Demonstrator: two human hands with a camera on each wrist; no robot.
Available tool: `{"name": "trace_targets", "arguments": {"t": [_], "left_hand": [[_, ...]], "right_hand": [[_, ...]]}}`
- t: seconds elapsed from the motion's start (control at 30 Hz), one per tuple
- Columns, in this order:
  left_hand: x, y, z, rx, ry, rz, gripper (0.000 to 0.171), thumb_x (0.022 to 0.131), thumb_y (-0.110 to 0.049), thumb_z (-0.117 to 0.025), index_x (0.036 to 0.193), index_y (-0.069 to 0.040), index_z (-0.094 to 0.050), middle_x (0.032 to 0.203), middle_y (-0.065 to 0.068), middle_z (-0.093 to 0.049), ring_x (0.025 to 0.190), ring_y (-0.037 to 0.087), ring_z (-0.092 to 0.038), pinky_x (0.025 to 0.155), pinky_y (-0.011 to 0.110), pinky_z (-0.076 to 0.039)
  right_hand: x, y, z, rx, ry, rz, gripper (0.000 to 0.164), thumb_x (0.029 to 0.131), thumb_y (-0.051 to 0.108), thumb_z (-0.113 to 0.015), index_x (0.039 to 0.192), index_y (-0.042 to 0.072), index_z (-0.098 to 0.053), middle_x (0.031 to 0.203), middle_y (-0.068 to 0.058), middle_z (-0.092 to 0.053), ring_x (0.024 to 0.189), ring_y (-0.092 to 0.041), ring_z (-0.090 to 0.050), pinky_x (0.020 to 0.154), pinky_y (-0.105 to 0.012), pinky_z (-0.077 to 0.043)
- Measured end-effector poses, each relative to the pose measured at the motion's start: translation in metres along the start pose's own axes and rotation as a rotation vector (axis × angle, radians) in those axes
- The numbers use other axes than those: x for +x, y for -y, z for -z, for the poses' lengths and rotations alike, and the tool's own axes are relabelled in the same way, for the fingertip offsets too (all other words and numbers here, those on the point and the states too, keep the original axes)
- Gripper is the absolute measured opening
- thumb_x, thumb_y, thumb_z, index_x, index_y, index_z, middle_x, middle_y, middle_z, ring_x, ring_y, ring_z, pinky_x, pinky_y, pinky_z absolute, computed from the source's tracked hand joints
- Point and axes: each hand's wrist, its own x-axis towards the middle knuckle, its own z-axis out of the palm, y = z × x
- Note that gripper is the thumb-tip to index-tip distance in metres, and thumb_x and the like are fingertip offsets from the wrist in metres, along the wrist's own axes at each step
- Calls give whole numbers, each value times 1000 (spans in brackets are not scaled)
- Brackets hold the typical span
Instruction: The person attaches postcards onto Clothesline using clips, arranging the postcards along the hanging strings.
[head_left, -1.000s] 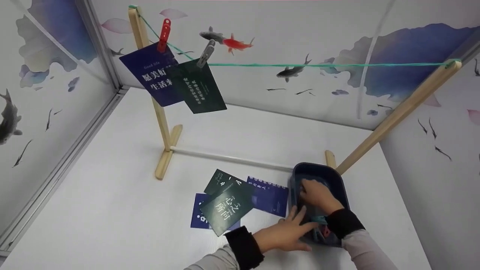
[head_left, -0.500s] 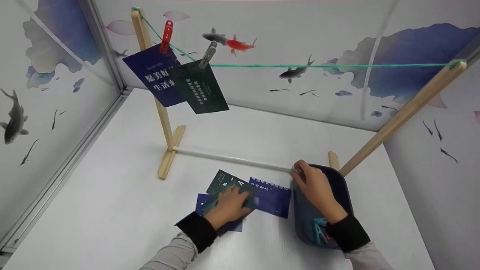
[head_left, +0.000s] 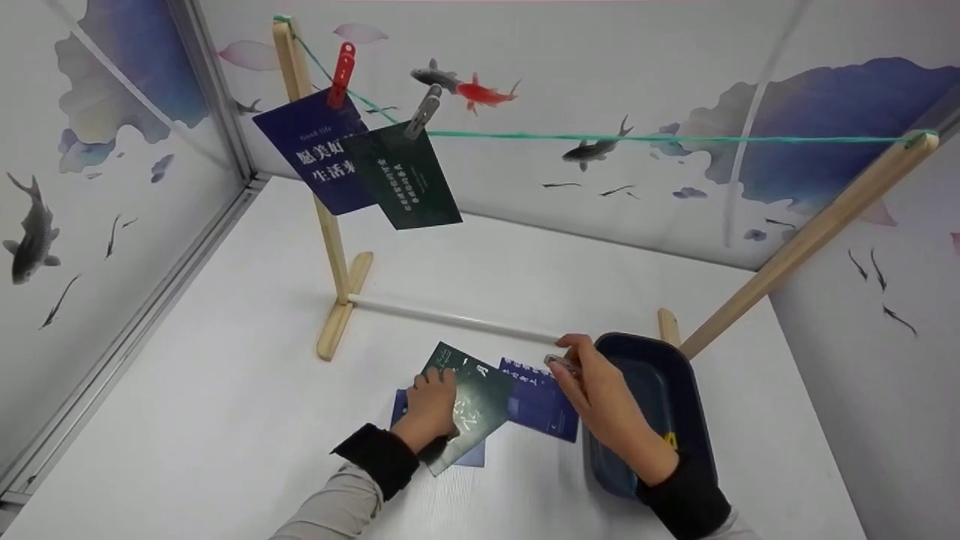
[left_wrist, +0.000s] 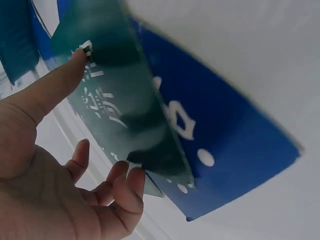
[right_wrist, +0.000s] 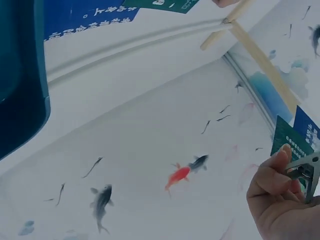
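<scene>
In the head view my left hand (head_left: 426,409) grips the left edge of the top green card (head_left: 480,405). In the left wrist view its thumb lies on the printed face and the fingertips (left_wrist: 131,192) curl at the edge. Beneath are another green card (head_left: 444,354) and a blue card (head_left: 471,456); a second blue card (head_left: 541,411) lies to the right. My right hand (head_left: 609,405) pinches a grey clothespin (right_wrist: 306,167) between thumb and fingers, above that second blue card and beside the dark blue bin (head_left: 651,346).
A green line (head_left: 660,138) spans two wooden posts. A blue card (head_left: 315,169) hangs from it by a red clothespin (head_left: 342,73), and a green card (head_left: 409,199) by a grey one (head_left: 425,111). A white bar (head_left: 457,321) joins the feet. Something yellow (head_left: 670,440) shows inside the bin.
My right hand has come up out of the bin and left with a grey clothespin. My left hand has moved from the bin to the cards and taken the top green card's left edge.
</scene>
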Motion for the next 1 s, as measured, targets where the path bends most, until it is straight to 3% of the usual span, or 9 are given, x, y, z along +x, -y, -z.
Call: {"name": "trace_targets", "arguments": {"t": [0.1,0.23,0.43,0.53,0.7,0.9,1.0], "left_hand": [[2,0,-1,2,6,58,84,47,-20,-94,111,1,-45,102,21,-49,95,36,-49,76,48,-46],[7,2,2,-35,48,120,85,49,-16,-94,115,4,-44,105,24,-50,99,37,-48,82,51,-42],[14,12,12,-101,118,105,77,55,-20,-91,116,5,-51,107,24,-52,100,36,-48,83,53,-40],[15,17,17,-149,119,99,76,60,-20,-89,122,2,-51,109,25,-59,100,38,-53,84,54,-39],[16,23,24,-213,44,83,78,64,-16,-85,128,1,-44,107,24,-65,98,41,-59,84,55,-42],[17,27,31,-295,-1,27,71,68,-11,-82,124,6,-41,97,24,-65,87,38,-63,76,50,-50],[19,28,34,-332,-15,11,63,70,-9,-80,119,8,-44,96,24,-65,87,37,-64,77,47,-50]], "right_hand": [[-2,8,1,131,37,-17,10,94,11,-56,102,7,-55,83,3,-58,70,-2,-49,62,-19,-47],[-3,16,3,257,131,-116,13,100,11,-42,104,7,-53,86,-1,-57,75,-6,-51,66,-19,-46],[-3,20,5,293,186,-152,19,98,5,-36,113,5,-47,98,-7,-57,82,-11,-51,71,-21,-47],[-3,20,4,299,165,-144,18,99,6,-40,114,3,-48,105,-8,-59,85,-9,-53,72,-21,-50],[1,18,2,333,92,-159,17,98,9,-47,112,3,-54,105,-8,-61,83,-7,-55,71,-21,-51],[1,16,1,328,-16,-163,19,99,5,-41,102,4,-60,77,0,-52,66,-6,-46,61,-19,-41],[1,17,0,340,-39,-147,20,100,4,-39,101,3,-59,71,2,-45,64,-5,-44,59,-20,-39]]}}
